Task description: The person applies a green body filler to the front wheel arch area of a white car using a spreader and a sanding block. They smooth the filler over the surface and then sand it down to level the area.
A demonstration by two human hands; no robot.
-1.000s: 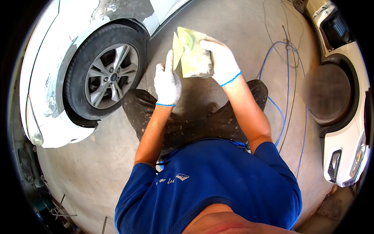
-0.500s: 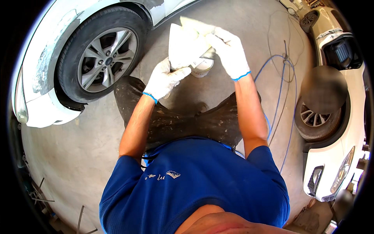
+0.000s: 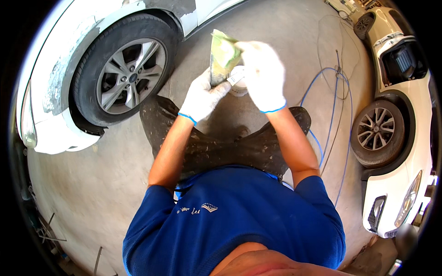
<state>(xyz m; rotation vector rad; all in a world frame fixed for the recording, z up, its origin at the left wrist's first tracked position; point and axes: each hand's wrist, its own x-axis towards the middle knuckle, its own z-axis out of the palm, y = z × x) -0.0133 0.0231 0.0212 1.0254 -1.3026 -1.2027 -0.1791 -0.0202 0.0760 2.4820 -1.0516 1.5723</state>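
Observation:
My left hand (image 3: 202, 96), in a white knitted glove with a blue cuff, is closed around the lower end of a flat plate (image 3: 218, 71). Pale yellow-green paste (image 3: 225, 49) coats the plate's upper part, and its lower part looks grey. At the paste's right edge is my right hand (image 3: 264, 73), gloved the same way and blurred, its fingers bent together. What those fingers hold is hidden. Below and between both hands, a white tin (image 3: 239, 89) stands on the floor, partly covered by the right glove.
Left of me is a white car (image 3: 46, 131) with grey patches over its wheel arch, its tyre (image 3: 85, 76) close to my knee. A blue hose (image 3: 331, 110) loops over the concrete floor (image 3: 101, 184) to my right. Beyond it stands another white car (image 3: 396, 184).
The plate has turned from broad and facing up to narrow and steeply tilted. My right hand has moved slightly down and in over the tin. My left hand has shifted slightly right.

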